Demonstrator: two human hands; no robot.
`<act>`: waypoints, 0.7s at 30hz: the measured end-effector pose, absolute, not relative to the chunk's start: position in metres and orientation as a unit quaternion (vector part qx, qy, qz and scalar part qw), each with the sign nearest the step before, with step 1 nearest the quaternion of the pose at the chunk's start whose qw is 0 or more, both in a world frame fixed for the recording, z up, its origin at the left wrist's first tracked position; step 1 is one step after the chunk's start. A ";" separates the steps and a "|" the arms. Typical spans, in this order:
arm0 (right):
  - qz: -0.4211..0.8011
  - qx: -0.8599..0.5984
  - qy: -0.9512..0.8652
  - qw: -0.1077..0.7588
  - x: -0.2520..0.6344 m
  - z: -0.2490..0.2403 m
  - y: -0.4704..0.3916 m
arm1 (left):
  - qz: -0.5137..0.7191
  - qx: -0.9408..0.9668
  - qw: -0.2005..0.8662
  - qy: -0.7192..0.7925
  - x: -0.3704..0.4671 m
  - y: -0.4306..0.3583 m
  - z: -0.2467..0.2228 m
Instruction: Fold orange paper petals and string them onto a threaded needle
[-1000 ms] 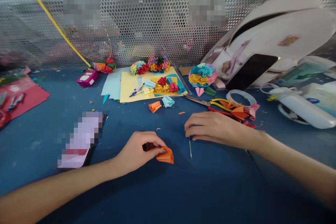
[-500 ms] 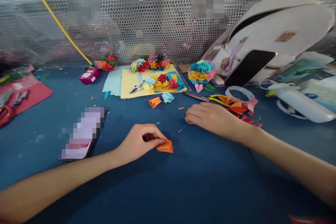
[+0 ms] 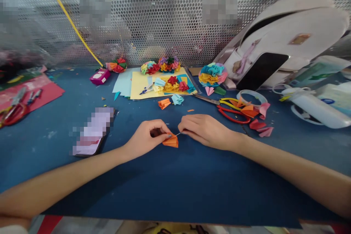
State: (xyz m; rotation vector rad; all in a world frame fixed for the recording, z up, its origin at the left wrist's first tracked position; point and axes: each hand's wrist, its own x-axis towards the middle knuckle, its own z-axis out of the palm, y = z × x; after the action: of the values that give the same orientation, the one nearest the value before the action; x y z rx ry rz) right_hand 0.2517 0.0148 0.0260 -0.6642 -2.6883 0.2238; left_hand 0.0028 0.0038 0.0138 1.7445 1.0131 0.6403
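Note:
Between thumb and fingers, my left hand [image 3: 148,137] pinches a pleated orange paper piece [image 3: 171,141] just above the blue table [image 3: 170,186]. My right hand [image 3: 205,129] is closed on a thin pale wire or stick [image 3: 178,134], whose far end meets the orange paper at my left fingertips. Beyond the hands lie another folded orange paper [image 3: 164,104] and a light blue one [image 3: 177,99].
A phone [image 3: 94,131] lies left of my left hand. Red-handled scissors [image 3: 234,119], a tape roll [image 3: 253,98] and paper pieces are at the right, before a backpack [image 3: 296,33]. Paper flowers [image 3: 212,75] stand along the mesh wall [image 3: 153,14].
My right hand has moved left with the thin wire or stick, up to the orange paper in my left hand. The view has shifted, and the table's front edge now shows.

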 end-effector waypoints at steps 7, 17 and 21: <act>0.136 -0.223 -0.944 0.200 0.250 0.005 0.011 | 0.274 0.738 0.478 0.390 0.005 0.003 0.018; 0.148 -0.313 -0.896 0.279 0.250 -0.004 0.028 | 0.289 0.698 0.497 0.426 0.020 0.018 0.007; 0.120 -0.304 -0.900 0.290 0.252 -0.006 0.027 | 0.267 0.705 0.494 0.434 0.021 0.017 0.010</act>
State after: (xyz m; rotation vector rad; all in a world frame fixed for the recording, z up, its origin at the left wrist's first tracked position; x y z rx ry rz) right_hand 0.2521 0.0266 -0.0057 -0.8110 -2.4004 0.3204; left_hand 0.0207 0.0173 0.0096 1.7097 1.0517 0.6482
